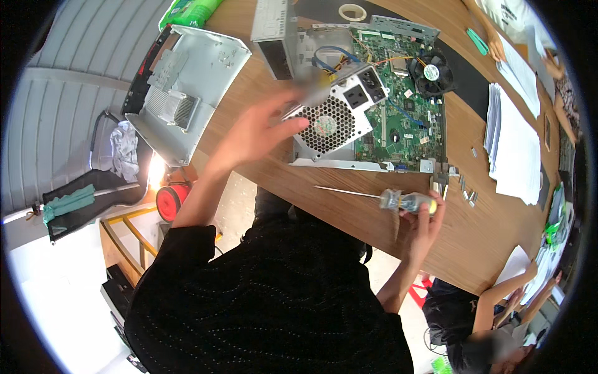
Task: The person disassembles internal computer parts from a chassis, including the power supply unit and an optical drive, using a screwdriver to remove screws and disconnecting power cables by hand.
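My left hand (258,128) is at the near-left side of a metal power supply (362,118), gripping it. The thumb lies across its honeycomb fan grille, while the other fingers are partly blurred. The power supply sits tilted over a green motherboard (405,137) in an open metal computer chassis (367,166), and blue and yellow wires show behind it. Nearer the table's front edge, my right hand (427,224) is closed around the clear handle of a screwdriver (398,199). Its long thin shaft points left, just in front of the chassis.
A black fan (431,73) sits on the board's right side. Left lies a removed case cover (205,87); a metal drive box (274,37) stands behind. Several small metal pieces (466,190) and paper stacks (514,146) lie right. Other people's arms (492,43) reach in at the right.
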Motion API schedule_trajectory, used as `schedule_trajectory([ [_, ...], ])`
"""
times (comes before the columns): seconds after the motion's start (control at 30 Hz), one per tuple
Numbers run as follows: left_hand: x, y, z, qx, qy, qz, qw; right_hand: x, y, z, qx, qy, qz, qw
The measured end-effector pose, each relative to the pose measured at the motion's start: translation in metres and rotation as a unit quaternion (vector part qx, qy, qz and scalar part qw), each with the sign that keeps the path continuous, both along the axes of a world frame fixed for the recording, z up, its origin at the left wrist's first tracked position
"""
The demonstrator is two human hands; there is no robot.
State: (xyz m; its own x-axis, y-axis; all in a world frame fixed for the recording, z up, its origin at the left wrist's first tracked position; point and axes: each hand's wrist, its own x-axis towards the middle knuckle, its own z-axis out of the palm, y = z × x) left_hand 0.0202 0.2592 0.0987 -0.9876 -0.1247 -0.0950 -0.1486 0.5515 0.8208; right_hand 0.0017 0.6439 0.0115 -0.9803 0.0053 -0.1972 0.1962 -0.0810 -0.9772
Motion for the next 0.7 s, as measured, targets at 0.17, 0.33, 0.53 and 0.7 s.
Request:
schedule_trajectory([
  [0.17,0.008,-0.015,-0.019,0.214,-0.031,-0.008,0.976,0.01,-0.02,0.007,0.4,0.049,0.05,0.914],
  [0.33,0.013,-0.015,-0.044,0.265,-0.001,0.011,0.964,0.0,-0.044,0.034,0.533,0.181,0.046,0.825],
  [0.53,0.012,-0.011,-0.056,0.285,0.005,0.031,0.958,-0.027,-0.107,0.09,0.331,0.18,0.026,0.926],
  [0.7,0.009,-0.015,-0.044,0.274,-0.013,0.053,0.96,-0.063,-0.161,0.073,0.312,0.161,0.241,0.905],
])
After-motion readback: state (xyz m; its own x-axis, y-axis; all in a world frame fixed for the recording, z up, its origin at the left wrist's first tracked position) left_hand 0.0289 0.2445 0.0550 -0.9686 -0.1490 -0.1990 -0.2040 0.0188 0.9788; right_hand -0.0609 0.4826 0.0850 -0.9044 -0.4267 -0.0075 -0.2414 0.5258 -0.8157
